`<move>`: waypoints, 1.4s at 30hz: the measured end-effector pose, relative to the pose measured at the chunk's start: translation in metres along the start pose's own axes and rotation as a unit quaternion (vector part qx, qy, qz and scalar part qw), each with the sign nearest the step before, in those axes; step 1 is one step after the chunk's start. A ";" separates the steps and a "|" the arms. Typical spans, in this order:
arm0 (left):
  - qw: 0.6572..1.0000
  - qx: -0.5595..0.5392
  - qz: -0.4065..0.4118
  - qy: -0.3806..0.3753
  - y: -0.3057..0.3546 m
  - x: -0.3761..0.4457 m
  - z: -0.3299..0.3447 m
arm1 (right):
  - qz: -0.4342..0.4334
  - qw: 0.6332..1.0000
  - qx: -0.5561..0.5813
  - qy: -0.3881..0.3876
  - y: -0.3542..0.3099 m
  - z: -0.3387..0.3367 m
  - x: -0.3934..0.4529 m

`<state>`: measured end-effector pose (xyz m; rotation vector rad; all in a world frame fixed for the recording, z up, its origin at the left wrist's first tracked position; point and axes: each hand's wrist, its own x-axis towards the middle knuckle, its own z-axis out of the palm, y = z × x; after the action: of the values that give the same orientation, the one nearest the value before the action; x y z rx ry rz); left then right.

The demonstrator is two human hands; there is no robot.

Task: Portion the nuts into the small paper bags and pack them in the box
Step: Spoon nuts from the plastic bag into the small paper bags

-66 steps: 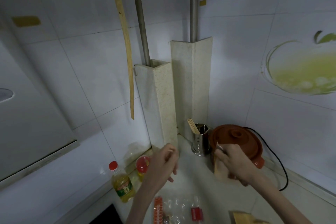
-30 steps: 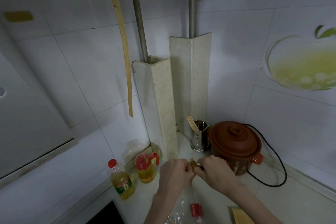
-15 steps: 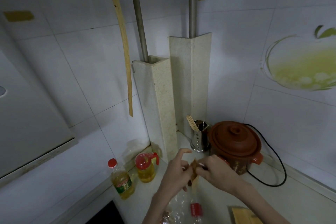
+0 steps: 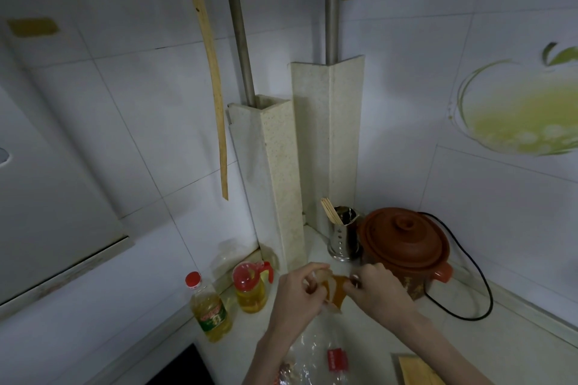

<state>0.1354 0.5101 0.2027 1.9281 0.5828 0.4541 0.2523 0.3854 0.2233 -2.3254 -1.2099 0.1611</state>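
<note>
A small brown paper bag (image 4: 335,291) hangs in the air above the counter, between my two hands. My left hand (image 4: 300,291) pinches its left edge and my right hand (image 4: 380,289) pinches its right edge, so the mouth is spread apart. Below them lies a clear plastic bag of nuts (image 4: 316,359) with a red label, partly cut off by the bottom edge. A brown cardboard piece (image 4: 417,370), maybe the box, shows at the bottom right.
A brown clay pot (image 4: 403,244) with a black cord stands at the back right, a metal chopstick holder (image 4: 344,234) beside it. Two oil bottles (image 4: 211,309) (image 4: 250,286) stand at the left by the wall. A dark hob corner (image 4: 184,369) lies at bottom left.
My hands came together on the paper bag in front of the pot. Since half a second ago they have pulled its edges apart, so the mouth is wider.
</note>
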 end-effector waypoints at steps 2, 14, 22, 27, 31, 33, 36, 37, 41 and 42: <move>1.000 -0.013 0.018 0.001 0.000 -0.001 0.003 | 0.006 1.000 0.015 -0.005 -0.003 0.008 -0.002; 0.983 0.104 0.097 -0.119 -0.008 -0.015 0.005 | 0.034 0.989 0.139 -0.041 0.008 0.011 -0.004; 0.991 -0.013 0.045 -0.124 -0.015 -0.021 0.011 | 0.053 0.985 0.163 0.005 0.001 0.013 -0.001; 0.991 0.073 0.086 -0.072 -0.011 -0.019 0.017 | 0.053 0.982 0.178 0.022 -0.006 0.016 0.000; 0.984 0.129 0.120 -0.030 -0.013 -0.016 0.023 | 0.053 0.982 0.176 0.030 -0.011 0.016 0.002; 0.983 0.131 0.125 -0.023 -0.015 -0.016 0.025 | 0.057 0.981 0.184 0.029 -0.011 0.015 0.002; 0.997 0.042 0.071 -0.004 -0.017 -0.017 0.028 | 0.063 0.976 0.207 0.032 -0.012 0.016 0.001; 0.999 0.007 0.050 0.015 -0.018 -0.017 0.030 | 0.060 0.974 0.215 0.033 -0.012 0.016 0.000; 0.996 0.007 0.009 0.084 -0.027 -0.017 0.029 | 0.065 0.968 0.242 0.008 -0.012 0.017 -0.005; 0.997 0.009 0.007 0.082 -0.030 -0.017 0.029 | 0.067 0.968 0.241 0.006 -0.010 0.019 -0.007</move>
<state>0.1313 0.4898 0.1632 1.9251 0.6819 0.6225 0.2346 0.3923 0.2108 -1.9717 -0.8838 0.4368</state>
